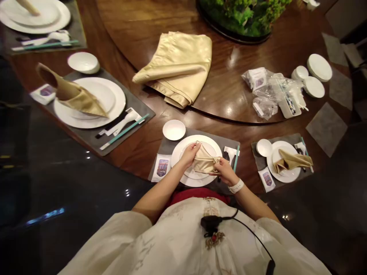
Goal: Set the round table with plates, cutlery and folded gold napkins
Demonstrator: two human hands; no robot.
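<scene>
A gold cloth napkin is stretched between my two hands above a white plate. My left hand pinches the napkin's upper left corner. On the other side, my right hand grips its gathered right end. Beside the plate lie a white packet with a printed label on the left and a teal-ended pair of chopsticks on the right. A small white bowl stands up and to the left. All of this rests on a grey placemat.
To the left, a place setting holds a folded gold napkin; another folded napkin lies on the right plate. A stack of gold cloths, plastic bags and white bowls sit on the turntable. Greenery stands behind.
</scene>
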